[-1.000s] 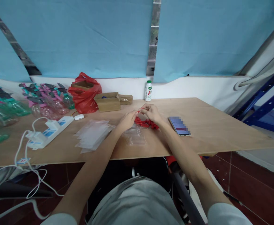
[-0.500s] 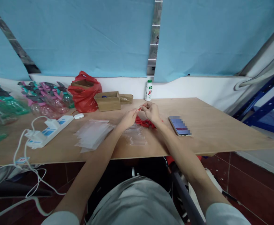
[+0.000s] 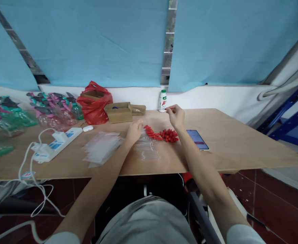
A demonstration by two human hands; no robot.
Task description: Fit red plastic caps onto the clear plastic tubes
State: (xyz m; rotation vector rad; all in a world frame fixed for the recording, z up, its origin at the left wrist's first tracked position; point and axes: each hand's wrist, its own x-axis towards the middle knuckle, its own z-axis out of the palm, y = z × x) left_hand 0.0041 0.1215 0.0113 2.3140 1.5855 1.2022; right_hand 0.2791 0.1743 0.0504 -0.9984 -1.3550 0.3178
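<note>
My right hand [image 3: 177, 117] is raised over the back of the table, in front of the white bottle [image 3: 162, 101]. Its thumb and fingers pinch a small red piece [image 3: 165, 109]. Closer to me lies a pile of small red pieces [image 3: 170, 136]. My left hand [image 3: 135, 131] rests low beside a row of thin clear tubes [image 3: 149, 150], several with red ends [image 3: 151, 132]. The left fingers are drawn together near the red ends; whatever they hold, if anything, is hidden.
Clear plastic bags [image 3: 103, 147] lie left of the tubes, a phone [image 3: 198, 139] to the right. Further left are a power strip [image 3: 59, 144] with cables, a white case [image 3: 88, 128] and spray bottles [image 3: 54, 112]. Cardboard boxes [image 3: 119, 113] and a red bag [image 3: 95, 108] stand behind.
My hands, together over the red pieces before, have parted. The right moved right and away from me with a small red piece; the left moved slightly left and down. The red pile is uncovered.
</note>
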